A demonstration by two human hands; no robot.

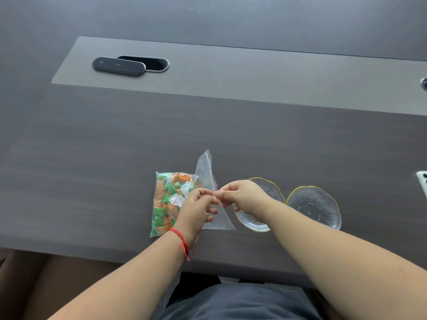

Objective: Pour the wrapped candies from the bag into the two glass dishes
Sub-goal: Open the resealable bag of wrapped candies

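We are at the opening step — nothing has been poured yet. The clear bag (pixel 175 202) lies flat on the dark table (pixel 92 181) in front of us, its green and orange wrapped candies (pixel 165 204) packed into the left part, while the empty end with the red-lined mouth is folded up toward the right. Our left hand (pixel 198 207) and right hand (pixel 240 195) meet at that mouth, each pinching the plastic between thumb and fingertips, as if to pull the seal apart; whether the seal has already given we cannot quite tell, since the fingers cover it.

The two glass dishes sit just to the right of the bag, side by side and nearly touching. The near dish (pixel 256 224) is partly hidden under our right wrist, and the far dish (pixel 314 206) lies fully in view — both look empty.

Next, we judge, the mouth must be opened wide, then the bag lifted by its closed end and tipped over the near dish, with the flow checked early so that about half is left for the other.
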